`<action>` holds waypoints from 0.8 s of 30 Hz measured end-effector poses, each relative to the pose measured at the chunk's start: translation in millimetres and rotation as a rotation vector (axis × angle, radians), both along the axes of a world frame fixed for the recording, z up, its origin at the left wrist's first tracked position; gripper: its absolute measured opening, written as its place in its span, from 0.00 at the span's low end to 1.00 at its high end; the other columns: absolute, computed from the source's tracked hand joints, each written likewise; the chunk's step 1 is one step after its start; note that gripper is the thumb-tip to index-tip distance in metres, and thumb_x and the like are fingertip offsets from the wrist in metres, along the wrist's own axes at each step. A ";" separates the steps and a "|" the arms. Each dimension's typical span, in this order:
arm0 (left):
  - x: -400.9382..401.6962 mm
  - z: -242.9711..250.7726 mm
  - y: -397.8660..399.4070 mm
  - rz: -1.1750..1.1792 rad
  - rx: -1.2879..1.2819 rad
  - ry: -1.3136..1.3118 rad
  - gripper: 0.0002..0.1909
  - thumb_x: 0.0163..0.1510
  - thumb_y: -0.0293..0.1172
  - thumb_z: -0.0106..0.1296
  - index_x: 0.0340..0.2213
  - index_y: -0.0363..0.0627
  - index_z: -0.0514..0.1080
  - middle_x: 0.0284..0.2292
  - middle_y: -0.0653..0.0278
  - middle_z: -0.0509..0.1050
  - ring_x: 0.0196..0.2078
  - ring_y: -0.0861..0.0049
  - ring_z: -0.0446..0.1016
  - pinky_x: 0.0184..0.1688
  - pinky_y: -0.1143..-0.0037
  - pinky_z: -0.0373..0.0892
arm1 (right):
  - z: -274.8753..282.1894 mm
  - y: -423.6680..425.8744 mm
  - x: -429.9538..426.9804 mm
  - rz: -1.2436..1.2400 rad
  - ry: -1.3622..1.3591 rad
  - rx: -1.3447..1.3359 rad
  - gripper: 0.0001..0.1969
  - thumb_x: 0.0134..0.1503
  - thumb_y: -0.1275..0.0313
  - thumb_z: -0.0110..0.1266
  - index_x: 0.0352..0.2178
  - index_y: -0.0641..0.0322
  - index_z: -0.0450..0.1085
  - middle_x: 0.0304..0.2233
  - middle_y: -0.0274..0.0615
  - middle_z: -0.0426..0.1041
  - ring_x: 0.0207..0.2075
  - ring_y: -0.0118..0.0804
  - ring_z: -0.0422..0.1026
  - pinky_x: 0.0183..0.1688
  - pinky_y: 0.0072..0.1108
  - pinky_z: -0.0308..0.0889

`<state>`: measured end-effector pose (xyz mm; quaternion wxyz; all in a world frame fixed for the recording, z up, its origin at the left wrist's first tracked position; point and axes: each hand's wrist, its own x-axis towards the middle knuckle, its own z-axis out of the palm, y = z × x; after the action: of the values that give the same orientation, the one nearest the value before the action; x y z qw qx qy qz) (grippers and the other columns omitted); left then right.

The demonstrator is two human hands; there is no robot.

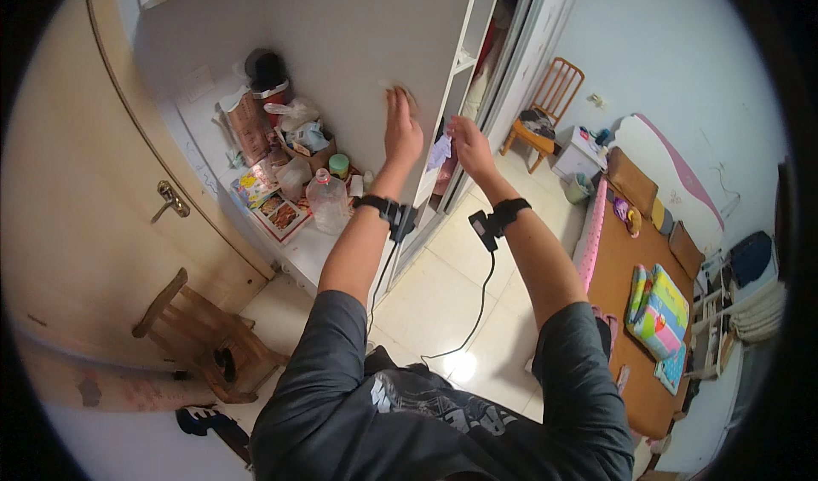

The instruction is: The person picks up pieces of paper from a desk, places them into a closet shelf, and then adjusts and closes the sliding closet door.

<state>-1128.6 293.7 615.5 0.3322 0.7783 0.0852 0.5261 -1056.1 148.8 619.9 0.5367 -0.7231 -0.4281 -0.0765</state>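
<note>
Both of my arms reach out in front of me, with a black strapped device and cable at each wrist. My left hand (402, 126) is raised before the grey side panel (358, 53) of a cabinet, its fingers extended and nothing visible in it; whether it touches the panel cannot be told. Facing it from the right, my right hand (470, 145) has bent fingers, near the cabinet's open shelves (455, 91). Pale purple cloth or paper (439, 152) shows just beside its fingertips; contact is unclear. Below my left hand, a clear plastic bottle (327, 203) stands on a cluttered white counter (307, 251).
A wooden chair (211, 340) stands by the door (96, 225) at left. At right are a bed (597, 347) with a folded colourful quilt (661, 311), a nightstand (578, 155), a waste bin (579, 188) and another wooden chair (543, 123). Tiled floor (447, 276) lies between.
</note>
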 end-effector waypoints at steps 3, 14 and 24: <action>-3.0 0.7 -20.6 -0.067 0.006 0.017 0.33 0.48 0.15 0.36 0.57 0.35 0.47 0.58 0.39 0.45 0.61 0.49 0.44 0.61 0.67 0.49 | 25.4 6.2 8.7 0.011 -0.102 0.050 0.18 0.52 0.82 0.37 0.46 0.67 0.60 0.39 0.51 0.71 0.42 0.43 0.72 0.45 0.26 0.65; -7.2 29.4 26.5 -0.043 0.094 -0.034 0.32 0.47 0.16 0.37 0.56 0.33 0.49 0.57 0.40 0.49 0.60 0.48 0.49 0.60 0.63 0.51 | 8.7 50.0 -22.6 -0.335 -0.025 -0.025 0.11 0.49 0.76 0.41 0.36 0.67 0.64 0.31 0.62 0.70 0.36 0.62 0.68 0.38 0.37 0.64; -28.4 -37.6 -11.0 -0.117 0.250 0.146 0.32 0.45 0.15 0.39 0.54 0.33 0.51 0.55 0.41 0.52 0.60 0.50 0.50 0.60 0.62 0.50 | 12.3 37.8 -15.0 -0.265 0.068 -0.048 0.18 0.60 0.60 0.37 0.33 0.68 0.63 0.24 0.56 0.67 0.29 0.56 0.67 0.32 0.34 0.62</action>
<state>-1156.9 282.8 577.9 0.2553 0.8535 -0.0024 0.4542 -1071.1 186.6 632.1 0.5185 -0.7882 -0.3121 -0.1121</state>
